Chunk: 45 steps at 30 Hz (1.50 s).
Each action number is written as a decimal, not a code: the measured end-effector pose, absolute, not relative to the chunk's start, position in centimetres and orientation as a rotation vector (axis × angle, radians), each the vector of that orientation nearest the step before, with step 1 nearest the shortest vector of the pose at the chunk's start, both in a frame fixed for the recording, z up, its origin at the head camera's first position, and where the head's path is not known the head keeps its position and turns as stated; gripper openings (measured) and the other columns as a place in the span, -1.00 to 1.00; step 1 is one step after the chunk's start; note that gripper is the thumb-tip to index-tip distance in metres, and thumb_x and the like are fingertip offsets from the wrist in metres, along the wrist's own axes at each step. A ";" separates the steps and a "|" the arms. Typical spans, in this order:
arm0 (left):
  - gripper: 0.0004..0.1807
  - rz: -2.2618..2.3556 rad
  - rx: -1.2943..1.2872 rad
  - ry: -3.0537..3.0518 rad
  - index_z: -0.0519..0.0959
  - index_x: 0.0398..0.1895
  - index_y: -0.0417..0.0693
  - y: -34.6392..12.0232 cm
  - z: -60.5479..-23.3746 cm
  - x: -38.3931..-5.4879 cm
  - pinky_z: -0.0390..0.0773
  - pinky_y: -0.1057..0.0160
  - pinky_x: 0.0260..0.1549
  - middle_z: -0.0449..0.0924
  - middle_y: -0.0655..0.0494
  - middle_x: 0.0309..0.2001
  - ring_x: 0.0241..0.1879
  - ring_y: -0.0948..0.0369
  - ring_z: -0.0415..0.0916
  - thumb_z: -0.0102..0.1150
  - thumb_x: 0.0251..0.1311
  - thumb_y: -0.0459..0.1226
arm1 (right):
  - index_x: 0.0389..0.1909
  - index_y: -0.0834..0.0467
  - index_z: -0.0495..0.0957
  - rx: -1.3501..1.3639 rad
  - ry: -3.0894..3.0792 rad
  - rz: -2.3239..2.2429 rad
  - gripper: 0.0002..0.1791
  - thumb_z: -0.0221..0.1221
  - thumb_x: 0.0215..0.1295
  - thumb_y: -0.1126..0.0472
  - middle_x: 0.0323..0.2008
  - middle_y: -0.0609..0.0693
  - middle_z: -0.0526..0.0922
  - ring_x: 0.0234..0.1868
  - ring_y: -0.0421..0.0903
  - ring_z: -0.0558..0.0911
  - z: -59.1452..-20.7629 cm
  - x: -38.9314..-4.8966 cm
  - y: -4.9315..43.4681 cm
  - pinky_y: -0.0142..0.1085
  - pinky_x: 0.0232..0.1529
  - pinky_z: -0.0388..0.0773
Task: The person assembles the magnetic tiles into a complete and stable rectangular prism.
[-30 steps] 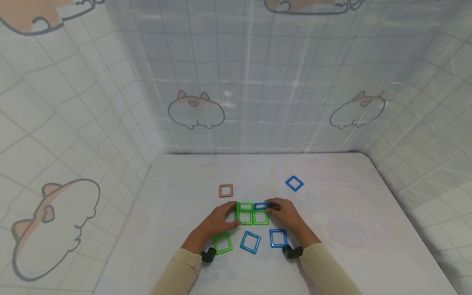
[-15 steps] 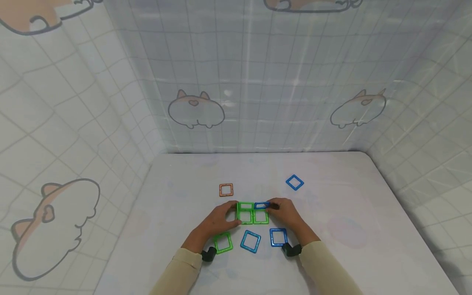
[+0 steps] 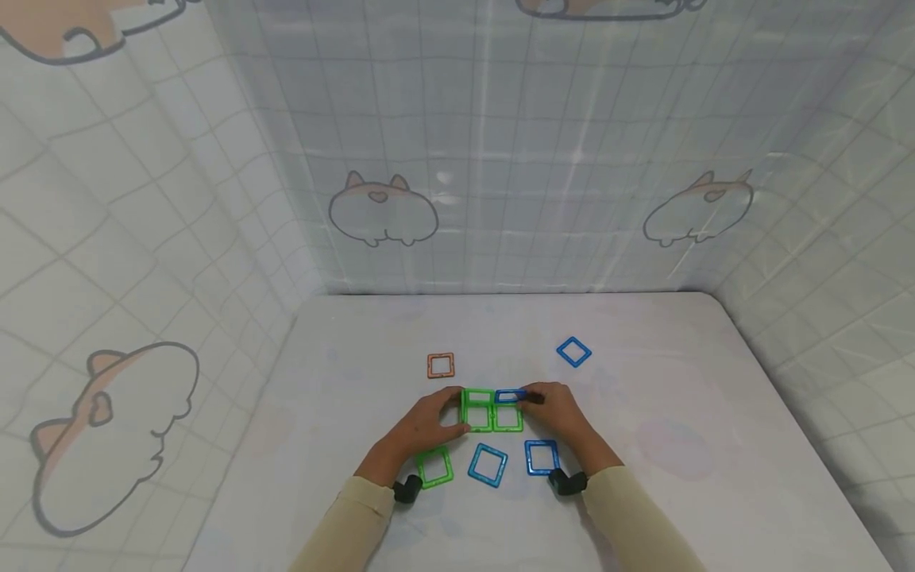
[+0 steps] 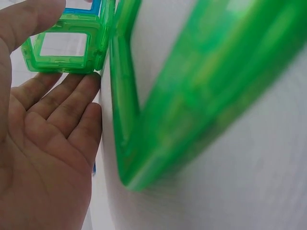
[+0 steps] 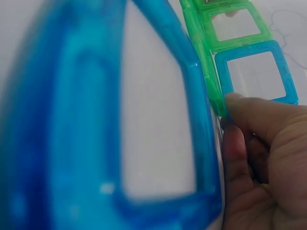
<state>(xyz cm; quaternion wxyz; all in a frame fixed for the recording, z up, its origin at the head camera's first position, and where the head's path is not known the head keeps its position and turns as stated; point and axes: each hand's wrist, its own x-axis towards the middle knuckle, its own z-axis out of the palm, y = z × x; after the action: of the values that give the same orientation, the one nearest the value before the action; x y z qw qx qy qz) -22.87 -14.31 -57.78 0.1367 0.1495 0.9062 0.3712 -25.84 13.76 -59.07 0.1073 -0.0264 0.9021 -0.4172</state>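
Note:
Two green square magnetic tiles [image 3: 492, 418] lie side by side on the table, with another green tile [image 3: 480, 390] standing up along their back edge and one on the left side. Beside that back tile a blue magnetic tile [image 5: 285, 72] also stands up, pinched at its outer edge between thumb and fingers of my right hand [image 3: 561, 415]. My left hand [image 3: 422, 427] grips the left end of the green build, thumb at the front corner and fingers at the back. In the left wrist view its fingertips meet the edge of the upright green side tile [image 4: 60, 64].
Nearer the body lie a loose green tile [image 3: 438, 484], a light blue tile [image 3: 485, 478] and a blue tile [image 3: 530, 457] close to the right wrist. Farther back are an orange tile [image 3: 441, 376] and another blue tile [image 3: 582, 359]. Patterned curtains [image 3: 536, 143] surround the white table [image 3: 679, 357].

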 end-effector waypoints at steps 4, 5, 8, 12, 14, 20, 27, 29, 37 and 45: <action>-0.21 1.088 0.446 2.621 0.33 0.44 0.08 -14.2 -57.7 -22.9 0.31 -0.06 0.37 0.48 0.19 0.31 0.38 0.13 0.32 0.35 0.18 0.07 | 0.10 0.03 0.67 -0.115 2.664 -1.195 -0.60 0.38 0.21 0.12 0.05 -0.05 0.69 0.15 0.02 0.61 -58.7 -25.4 14.1 0.02 0.22 0.52; -0.22 1.089 0.442 2.620 0.33 0.44 0.09 -14.2 -57.6 -22.9 0.31 -0.05 0.37 0.48 0.20 0.31 0.38 0.14 0.32 0.36 0.18 0.07 | 0.12 0.04 0.65 -0.127 2.670 -1.187 -0.58 0.38 0.22 0.13 0.07 -0.04 0.69 0.16 0.03 0.61 -58.7 -25.3 14.2 0.02 0.21 0.52; -0.21 1.093 0.440 2.616 0.32 0.44 0.09 -14.2 -57.6 -22.8 0.29 -0.06 0.38 0.48 0.19 0.31 0.39 0.12 0.31 0.36 0.17 0.06 | 0.17 0.03 0.62 -0.137 2.669 -1.181 -0.54 0.37 0.23 0.13 0.11 -0.04 0.67 0.19 0.02 0.61 -58.5 -24.6 14.8 -0.01 0.21 0.53; -0.19 1.085 0.440 2.614 0.31 0.45 0.07 -14.3 -57.6 -22.7 0.27 -0.07 0.39 0.46 0.18 0.33 0.42 0.11 0.28 0.35 0.18 0.08 | 0.19 -0.01 0.61 -0.145 2.676 -1.151 -0.53 0.37 0.23 0.13 0.16 -0.07 0.65 0.26 0.02 0.56 -58.4 -23.4 15.9 -0.02 0.25 0.50; -0.19 1.083 0.440 2.616 0.31 0.45 0.08 -14.3 -57.6 -22.7 0.27 -0.06 0.39 0.46 0.19 0.33 0.42 0.12 0.28 0.35 0.17 0.09 | 0.19 -0.02 0.61 -0.154 2.681 -1.132 -0.51 0.39 0.21 0.11 0.17 -0.07 0.64 0.30 0.03 0.53 -58.3 -22.8 16.4 0.01 0.27 0.47; -0.20 1.099 0.457 2.616 0.32 0.44 0.09 -14.3 -57.5 -22.6 0.28 -0.05 0.39 0.46 0.20 0.32 0.40 0.14 0.29 0.35 0.17 0.08 | 0.28 -0.07 0.55 -0.253 2.693 -0.980 -0.37 0.44 0.14 0.07 0.28 -0.13 0.56 0.41 0.01 0.40 -57.9 -21.0 17.5 0.02 0.34 0.39; -0.22 1.122 0.462 2.606 0.32 0.44 0.08 -14.4 -57.6 -22.6 0.28 -0.07 0.38 0.45 0.20 0.33 0.40 0.13 0.29 0.35 0.19 0.07 | 0.38 -0.12 0.45 -0.347 2.637 -0.877 -0.18 0.44 0.04 -0.17 0.36 -0.21 0.45 0.47 -0.06 0.31 -57.3 -19.3 18.1 0.03 0.38 0.32; -0.22 1.131 0.458 2.601 0.32 0.44 0.08 -14.3 -57.6 -22.6 0.28 -0.07 0.38 0.44 0.20 0.34 0.41 0.13 0.28 0.35 0.19 0.06 | 0.39 -0.12 0.43 -0.366 2.644 -0.845 -0.11 0.43 -0.02 -0.27 0.38 -0.20 0.43 0.47 -0.06 0.29 -57.3 -19.0 18.2 0.03 0.39 0.32; -0.22 1.135 0.444 2.605 0.32 0.45 0.10 -14.3 -57.8 -22.5 0.30 -0.09 0.36 0.44 0.20 0.34 0.40 0.12 0.28 0.34 0.19 0.06 | 0.44 -0.12 0.36 -0.467 2.669 -0.726 0.08 0.46 -0.20 -0.37 0.44 -0.21 0.33 0.51 -0.07 0.23 -57.2 -18.1 18.3 0.01 0.41 0.27; -0.22 1.142 0.442 2.599 0.32 0.44 0.10 -14.4 -57.9 -22.4 0.31 -0.09 0.36 0.43 0.20 0.34 0.40 0.12 0.28 0.34 0.19 0.07 | 0.46 -0.11 0.32 -0.531 2.693 -0.625 0.11 0.52 -0.21 -0.28 0.46 -0.19 0.31 0.51 -0.07 0.21 -57.2 -17.6 18.1 -0.01 0.40 0.29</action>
<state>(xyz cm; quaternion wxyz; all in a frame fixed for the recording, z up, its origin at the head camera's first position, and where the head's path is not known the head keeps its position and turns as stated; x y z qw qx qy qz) -22.40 -14.36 -57.86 0.1338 0.1524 0.8964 0.3940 -17.65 18.13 -57.18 0.1622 -0.1862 0.9439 -0.2192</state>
